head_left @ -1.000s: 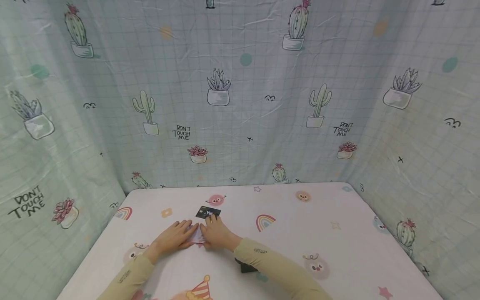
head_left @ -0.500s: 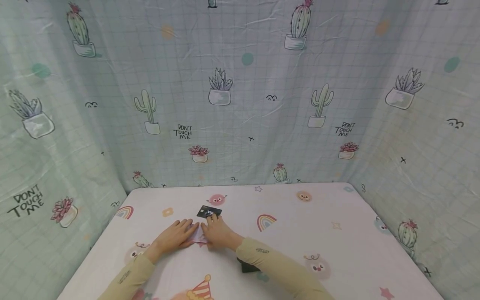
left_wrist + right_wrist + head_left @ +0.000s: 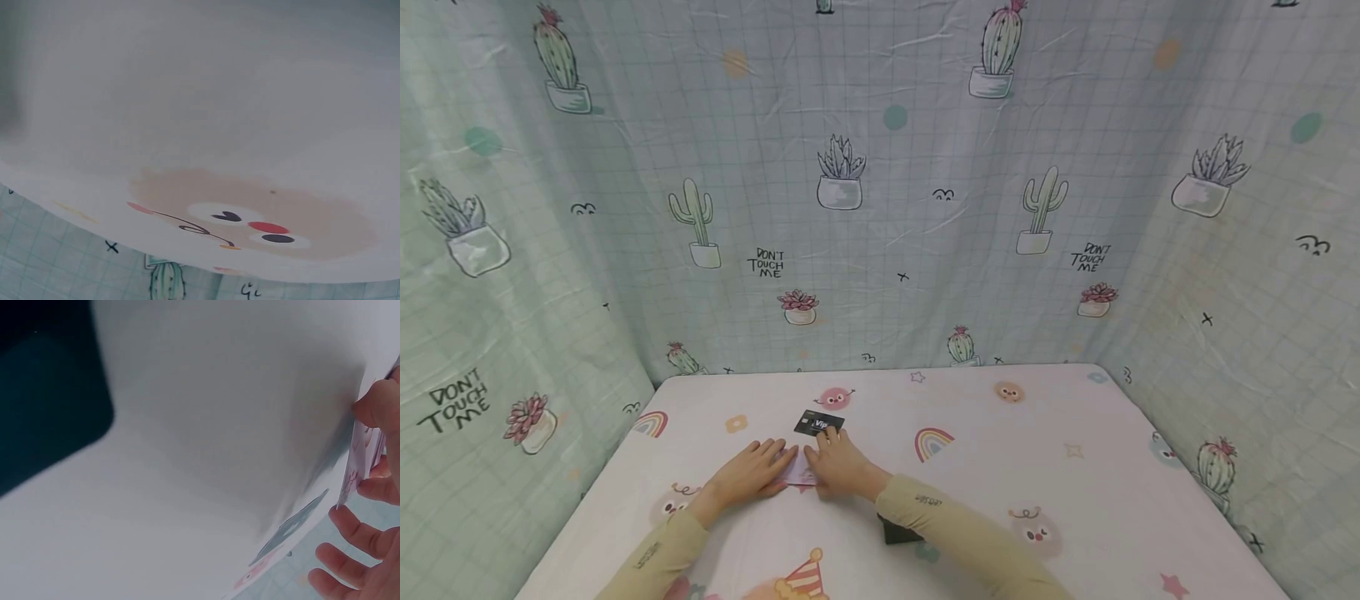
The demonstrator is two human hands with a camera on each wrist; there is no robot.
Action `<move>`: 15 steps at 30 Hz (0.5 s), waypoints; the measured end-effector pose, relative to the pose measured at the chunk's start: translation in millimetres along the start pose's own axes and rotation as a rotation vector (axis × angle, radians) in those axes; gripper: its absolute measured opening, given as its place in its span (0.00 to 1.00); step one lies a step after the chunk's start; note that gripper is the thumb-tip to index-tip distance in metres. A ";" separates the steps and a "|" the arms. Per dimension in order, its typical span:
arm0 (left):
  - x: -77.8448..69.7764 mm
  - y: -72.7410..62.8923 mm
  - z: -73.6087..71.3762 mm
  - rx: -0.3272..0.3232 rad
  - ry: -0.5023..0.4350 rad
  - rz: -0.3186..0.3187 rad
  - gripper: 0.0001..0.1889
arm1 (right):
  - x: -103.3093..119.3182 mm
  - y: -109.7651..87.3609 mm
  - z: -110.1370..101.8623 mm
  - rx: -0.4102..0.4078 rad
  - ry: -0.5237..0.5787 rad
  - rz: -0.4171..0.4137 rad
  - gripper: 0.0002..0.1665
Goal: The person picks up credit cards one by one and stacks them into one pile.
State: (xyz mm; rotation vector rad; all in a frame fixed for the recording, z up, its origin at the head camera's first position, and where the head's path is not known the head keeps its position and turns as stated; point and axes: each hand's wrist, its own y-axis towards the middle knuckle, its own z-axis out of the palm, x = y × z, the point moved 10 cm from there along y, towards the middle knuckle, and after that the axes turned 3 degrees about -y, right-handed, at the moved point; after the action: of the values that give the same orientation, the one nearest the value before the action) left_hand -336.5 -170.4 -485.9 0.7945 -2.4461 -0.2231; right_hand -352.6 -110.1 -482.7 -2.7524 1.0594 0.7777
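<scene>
Both hands hold a small pinkish-purple printed paper (image 3: 801, 473) low over the table; it looks like a banknote. My left hand (image 3: 748, 475) has its thumb and index finger at the paper's left end. At the right end, my right hand (image 3: 838, 467) pinches it between thumb and fingers, and the right wrist view shows the paper (image 3: 356, 459) standing on edge there. A black card marked "Vip" (image 3: 808, 422) lies just beyond, partly behind the right fingertips. The left wrist view shows neither hand.
A flat black object (image 3: 898, 532) lies partly hidden under the right forearm; its rounded corner fills the upper left of the right wrist view. A white cloth with cartoon prints (image 3: 1000, 467) covers the table. Cactus-print curtains (image 3: 880, 242) hang behind and at both sides.
The right hand has shifted very slightly to the right, and a bit more of the paper shows between the hands. The left hand stays in place.
</scene>
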 end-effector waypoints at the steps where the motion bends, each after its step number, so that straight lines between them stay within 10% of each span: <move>1: -0.1 -0.1 0.4 0.000 0.003 0.001 0.29 | -0.3 -0.2 0.4 -0.001 -0.001 -0.002 0.37; 15: -3.1 -0.5 0.4 -0.008 -0.005 0.018 0.29 | -2.2 -1.6 5.5 -0.015 0.002 -0.024 0.36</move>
State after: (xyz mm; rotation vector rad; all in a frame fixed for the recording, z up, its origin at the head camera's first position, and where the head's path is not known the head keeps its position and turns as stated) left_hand -334.4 -169.0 -487.8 0.7692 -2.4550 -0.2279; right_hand -355.3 -106.1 -486.5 -2.7738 1.0228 0.7827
